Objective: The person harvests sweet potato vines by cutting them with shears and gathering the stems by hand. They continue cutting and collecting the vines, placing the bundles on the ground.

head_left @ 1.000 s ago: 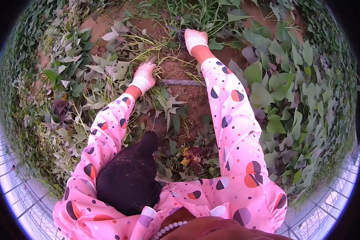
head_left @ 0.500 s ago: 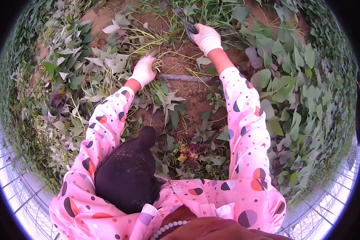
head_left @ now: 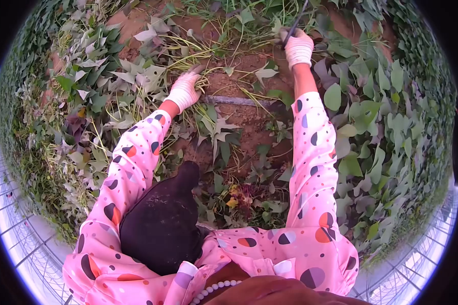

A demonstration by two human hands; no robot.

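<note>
My left hand [head_left: 184, 86], in a whitish glove, is closed around a bunch of pale green vine stems [head_left: 188, 53], partly hidden by leaves. My right hand [head_left: 298, 47], gloved the same way, is higher up and to the right, its fingers wrapped around a dark sickle [head_left: 298, 19]. Its thin dark part points up toward the top edge, and the rest is hidden by the hand and foliage. Between my hands lie bare reddish soil [head_left: 239, 66] and a few loose stems with leaves. A grey strip, like a drip pipe [head_left: 234, 100], crosses the soil below them.
Dense leafy vines [head_left: 376, 127] spread on the right, with more foliage [head_left: 86, 107] on the left. Close to my knee, in dark trousers [head_left: 160, 223], grow reddish and yellow leaves [head_left: 239, 198]. A pale grid-like structure [head_left: 20, 223] shows at the lower edges.
My right hand has swung right with the sickle, which now points up and right instead of up and left. My left hand has stayed on the stems.
</note>
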